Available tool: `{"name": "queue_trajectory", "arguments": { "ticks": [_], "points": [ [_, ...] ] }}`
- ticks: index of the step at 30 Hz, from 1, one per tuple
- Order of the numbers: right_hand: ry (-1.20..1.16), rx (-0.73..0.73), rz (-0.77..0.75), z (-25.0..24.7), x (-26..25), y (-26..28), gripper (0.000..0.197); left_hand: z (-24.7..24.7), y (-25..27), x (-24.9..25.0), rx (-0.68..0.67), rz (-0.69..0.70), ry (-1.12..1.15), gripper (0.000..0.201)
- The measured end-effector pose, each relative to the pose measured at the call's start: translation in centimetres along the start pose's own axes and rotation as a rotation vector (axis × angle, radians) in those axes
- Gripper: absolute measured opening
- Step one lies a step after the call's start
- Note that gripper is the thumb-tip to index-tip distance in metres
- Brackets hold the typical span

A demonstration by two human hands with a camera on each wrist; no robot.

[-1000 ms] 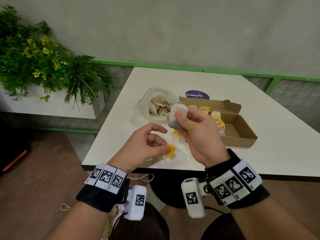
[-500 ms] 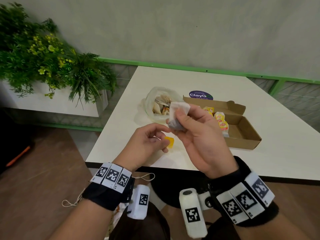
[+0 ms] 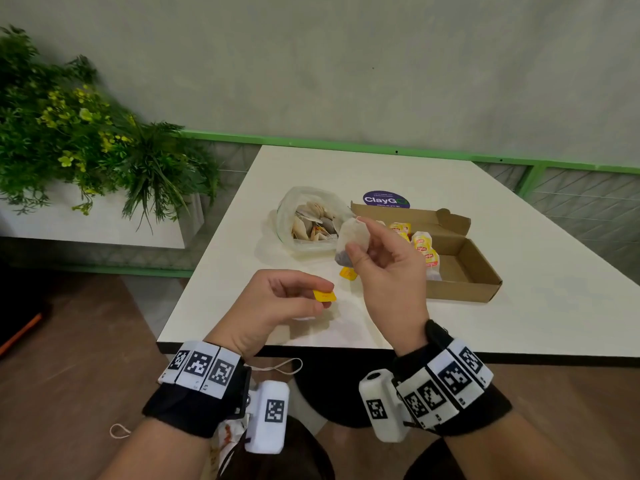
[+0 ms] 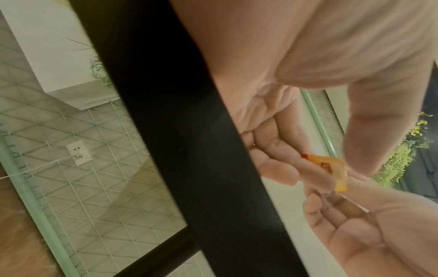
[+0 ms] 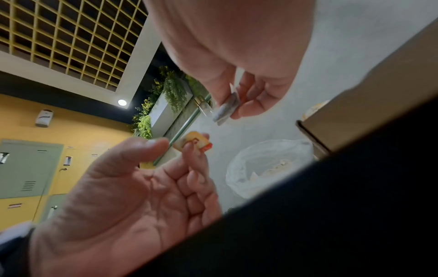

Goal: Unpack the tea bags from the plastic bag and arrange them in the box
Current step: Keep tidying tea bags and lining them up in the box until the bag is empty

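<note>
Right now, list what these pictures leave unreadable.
- String between yellow tag and tea bag: too thin, head view.
- Bag count inside plastic bag: overlapping, film hazes them.
- Cardboard box floor: right hand covers part.
- Tag print: blurred, both wrist views.

The table [image 3: 398,168] is white with a black edge. On it the box [image 3: 460,289] is plain brown cardboard, and the tea bags in it [image 3: 424,249] carry yellow wrappers with red marks. The plastic bag [image 3: 298,216] is clear and holds beige and white tea bags. The held tea bag [image 3: 348,237] is white, dark at its bottom. The tag [image 3: 324,296] is yellow with a red print. A sticker [image 3: 386,199] is dark purple with white letters. The wrist bands [image 3: 197,367] are black with black-and-white square codes. The plants [image 3: 79,133] are green with yellow blooms; the rail [image 3: 346,147] is green.
</note>
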State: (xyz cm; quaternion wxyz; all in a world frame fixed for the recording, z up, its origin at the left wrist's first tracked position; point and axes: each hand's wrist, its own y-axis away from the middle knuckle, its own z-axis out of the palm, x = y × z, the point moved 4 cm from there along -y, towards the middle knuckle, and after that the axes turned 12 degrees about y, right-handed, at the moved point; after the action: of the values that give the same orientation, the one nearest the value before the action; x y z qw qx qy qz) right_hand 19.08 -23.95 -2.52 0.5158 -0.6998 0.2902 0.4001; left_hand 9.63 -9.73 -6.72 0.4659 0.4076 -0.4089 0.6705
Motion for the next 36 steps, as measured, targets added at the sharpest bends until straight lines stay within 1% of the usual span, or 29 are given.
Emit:
{"name": "queue_trajectory", "arguments": {
  "ticks": [2, 5, 8, 10, 12, 14, 16, 17, 19, 22, 25, 28, 30, 32, 36],
  "points": [
    [0.096, 0.03, -0.02, -0.3, 0.4, -0.2, 0.041, 0.0, -0.2, -0.3, 0.036, 0.02, -0.07, 0.028],
    [0.187, 0.035, -0.049, -0.5, 0.8, -0.3, 0.045, -0.1, -0.5, -0.5, 0.108, 0.095, -0.134, 0.021],
    [0.241, 0.028, -0.053, -0.6, 1.3, -0.3, 0.041, -0.2, -0.5, -0.3, 0.117, 0.143, -0.144, 0.01],
    [0.276, -0.007, -0.029, -0.4, 2.1, -0.3, 0.039, 0.0, -0.3, -0.2, 0.125, 0.137, -0.135, 0.017],
    [0.299, -0.105, 0.011, 0.1, 2.8, 0.0, 0.037, -0.1, -0.3, -0.2, 0.154, 0.134, -0.091, 0.019],
    [0.297, -0.241, 0.035, 0.5, 2.9, 0.4, 0.032, -0.3, -0.3, -0.1, 0.203, 0.15, -0.029, 0.024],
    [0.203, -0.397, 0.08, 0.7, 2.6, 0.9, 0.024, -0.3, -0.3, 0.0, 0.227, 0.165, 0.003, 0.035],
    [0.135, -0.48, 0.12, 0.7, 2.4, 1.2, 0.023, -0.3, -0.4, 0.0, 0.229, 0.163, 0.003, 0.038],
    [0.039, -0.614, 0.222, 0.6, 2.5, 1.8, 0.026, -0.2, -0.3, 0.0, 0.222, 0.158, -0.005, 0.031],
    [-0.057, -0.713, 0.366, 0.4, 2.7, 2.4, 0.033, -0.3, -0.4, 0.0, 0.216, 0.161, -0.019, 0.026],
    [-0.184, -0.723, 0.465, 0.3, 2.6, 2.7, 0.03, -0.5, -0.4, 0.0, 0.212, 0.166, -0.032, 0.021],
    [-0.23, -0.652, 0.517, 0.4, 2.9, 2.6, 0.025, -0.4, -0.4, 0.0, 0.218, 0.166, -0.042, 0.018],
    [-0.202, -0.599, 0.507, 0.5, 3.2, 2.7, 0.024, -0.3, -0.4, 0.0, 0.23, 0.173, -0.05, 0.016],
    [-0.187, -0.565, 0.485, 0.7, 3.3, 3.0, 0.027, -0.3, -0.4, 0.0, 0.245, 0.187, -0.051, 0.013],
    [-0.144, -0.551, 0.409, 1.1, 3.0, 3.7, 0.025, -0.4, -0.3, 0.1, 0.267, 0.208, -0.024, 0.011]
  ]
}}
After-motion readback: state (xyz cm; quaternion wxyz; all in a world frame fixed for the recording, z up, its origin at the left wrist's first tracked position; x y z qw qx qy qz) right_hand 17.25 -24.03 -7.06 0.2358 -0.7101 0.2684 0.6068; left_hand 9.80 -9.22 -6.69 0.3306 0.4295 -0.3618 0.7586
